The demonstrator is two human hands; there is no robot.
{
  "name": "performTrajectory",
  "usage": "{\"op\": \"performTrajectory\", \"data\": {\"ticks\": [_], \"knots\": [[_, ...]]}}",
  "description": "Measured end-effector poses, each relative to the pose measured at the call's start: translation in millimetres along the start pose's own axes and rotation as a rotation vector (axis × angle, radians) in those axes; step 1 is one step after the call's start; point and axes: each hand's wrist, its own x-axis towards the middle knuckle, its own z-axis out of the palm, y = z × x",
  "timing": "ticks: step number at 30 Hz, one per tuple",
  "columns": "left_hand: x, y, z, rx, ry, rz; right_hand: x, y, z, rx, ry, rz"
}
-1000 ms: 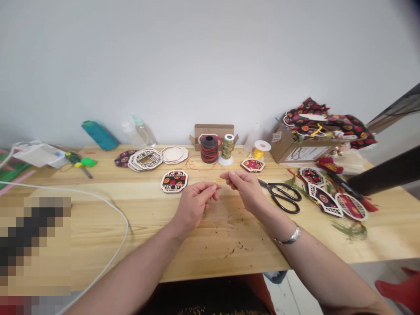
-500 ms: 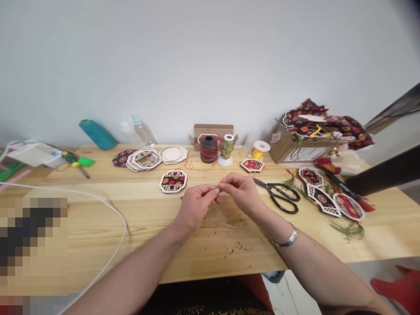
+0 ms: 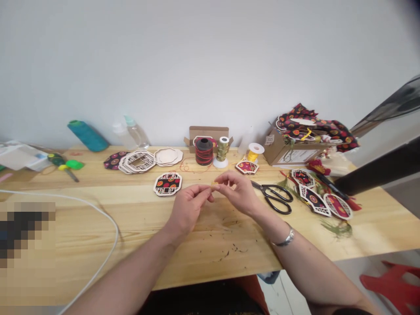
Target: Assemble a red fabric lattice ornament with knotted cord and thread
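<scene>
Above the middle of the table, my left hand (image 3: 189, 205) and my right hand (image 3: 236, 191) meet at the fingertips. Both are closed in a pinch on a small yellow piece of cord (image 3: 214, 184), mostly hidden by the fingers. Just left of my left hand lies an eight-sided ornament (image 3: 167, 183) with a pale fretwork frame and patterned cloth. Black-handled scissors (image 3: 276, 197) lie flat, right of my right hand. Behind the hands stand a dark red thread spool (image 3: 204, 154), a gold thread spool (image 3: 222, 151) and a yellow cord spool (image 3: 253, 153).
Finished ornaments (image 3: 315, 200) lie at the right, before a cardboard box (image 3: 292, 151) piled with patterned cloth. Several wooden frames (image 3: 139, 162) are stacked at the back left. A white cable (image 3: 110, 218) curves across the left. A black post (image 3: 377, 168) stands at the right.
The view has shifted slightly, so most things sit further left. My fingers still meet in a pinch, and more of the yellow piece shows between them.
</scene>
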Motion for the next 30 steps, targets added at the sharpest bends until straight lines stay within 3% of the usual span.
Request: {"op": "performTrajectory", "data": {"ticks": [5, 8, 15, 30], "knots": [[4.3, 0.7, -0.3, -0.133, 0.065, -0.014, 18.3, 22.4, -45.5, -0.601, 0.178, 0.178], [4.1, 0.5, -0.5, -0.144, 0.041, -0.016, 23.2, 38.2, -61.1, -0.807, 0.196, 0.281], [0.8, 1.3, 1.1, -0.159, 0.019, -0.048, 25.3, 51.9, -52.9, -0.754, 0.166, 0.472], [-1.2, 6.3, 2.4, -0.162, 0.008, -0.091, 22.1, 64.1, -42.7, -0.865, 0.199, 0.405]]}}
